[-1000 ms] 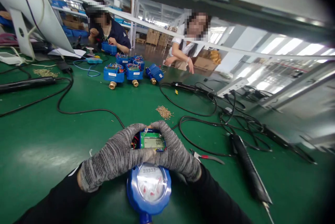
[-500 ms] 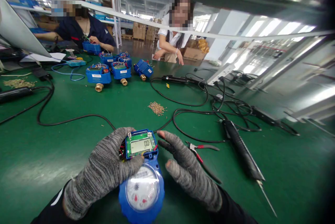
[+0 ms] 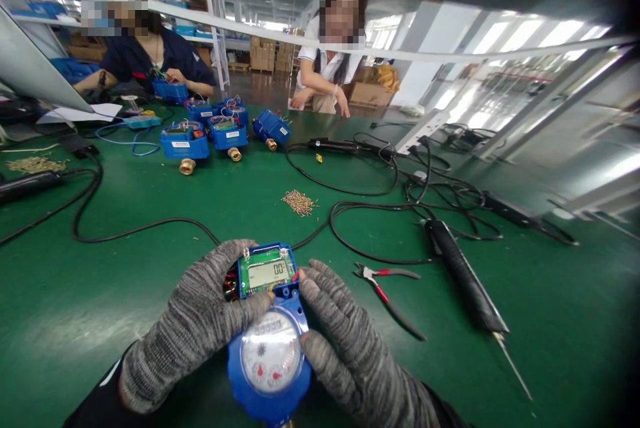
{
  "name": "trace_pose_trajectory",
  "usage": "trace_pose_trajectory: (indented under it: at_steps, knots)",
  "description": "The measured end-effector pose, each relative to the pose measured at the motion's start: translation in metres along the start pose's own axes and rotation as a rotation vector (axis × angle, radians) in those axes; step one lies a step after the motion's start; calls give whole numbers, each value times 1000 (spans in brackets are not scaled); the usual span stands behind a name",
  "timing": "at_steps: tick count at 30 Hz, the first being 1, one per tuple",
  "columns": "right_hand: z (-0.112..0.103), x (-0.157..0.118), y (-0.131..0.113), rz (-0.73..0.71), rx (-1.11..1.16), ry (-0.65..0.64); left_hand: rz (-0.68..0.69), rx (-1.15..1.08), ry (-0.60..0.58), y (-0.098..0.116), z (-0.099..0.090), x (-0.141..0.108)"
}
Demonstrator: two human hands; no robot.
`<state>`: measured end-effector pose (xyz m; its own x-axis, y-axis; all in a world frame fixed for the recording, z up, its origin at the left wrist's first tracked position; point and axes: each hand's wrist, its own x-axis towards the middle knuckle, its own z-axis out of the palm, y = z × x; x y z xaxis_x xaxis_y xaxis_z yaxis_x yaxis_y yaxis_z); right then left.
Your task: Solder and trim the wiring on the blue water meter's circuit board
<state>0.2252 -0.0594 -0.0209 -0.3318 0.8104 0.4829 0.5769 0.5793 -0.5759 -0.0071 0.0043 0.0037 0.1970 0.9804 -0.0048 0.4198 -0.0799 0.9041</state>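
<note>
And here we are over the green bench, with the blue meter front and centre, close to the wearer, its round dial facing up. Just beyond the dial sits the circuit board, its display lit up in view with "0.0" readable, set in a blue housing.

The left hand, in a grey knit glove, has the meter in its grip: thumb laid across the near edge of the housing, fingers wrapped round its left side, red wires peeking out beside them. Over on the other side comes the right hand, gloved too, fingers loosely spread and unclenched, fingertips right at the meter's right side; whether they all touch, I can't tell.

To the right, red-handled pliers lie with their handles apart, and beyond them rests a black tool with a long thin tip. Ahead, a loose pile of small screws, and farther back a cluster of blue units with brass fittings. Across the bench, a person in dark blue handles another blue unit, while a person in white leans nearby.
</note>
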Motion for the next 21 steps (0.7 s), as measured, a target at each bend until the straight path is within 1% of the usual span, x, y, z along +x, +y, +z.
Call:
trace_pose_trajectory:
  at_steps: [3, 4, 5, 7, 9, 10, 12, 14, 16, 19, 21]
  knots:
    - [-4, 5, -1, -38, -63, 49, -44, -40, -30, 6, 0, -1]
    - [-5, 9, -1, -20, -40, 62, -62, -53, -37, 7, -1, -1]
    - [-6, 14, -1, 28, 16, 73, -78, -63, -36, 9, -1, -1]
    - [-6, 26, 0, 192, 230, 60, -101, -67, -30, 11, -1, -1]
    - [-3, 39, 3, 354, 506, 11, -104, -65, -36, 12, -2, -1]
    - [-1, 44, 5, 400, 624, -24, -95, -62, -38, 12, -2, -1]
    - [4, 53, 9, 419, 750, -86, -74, -48, -36, 11, -2, 0]
    - [7, 58, 12, 381, 734, -102, -68, -36, -18, 9, -2, 0]
    - [9, 61, 14, 345, 659, -90, -66, -34, 5, 8, -2, -1]
    - [9, 65, 14, 336, 585, -73, -49, -44, 7, 8, -2, -2]
    - [10, 68, 11, 343, 586, -79, -45, -57, -4, 9, -3, -2]
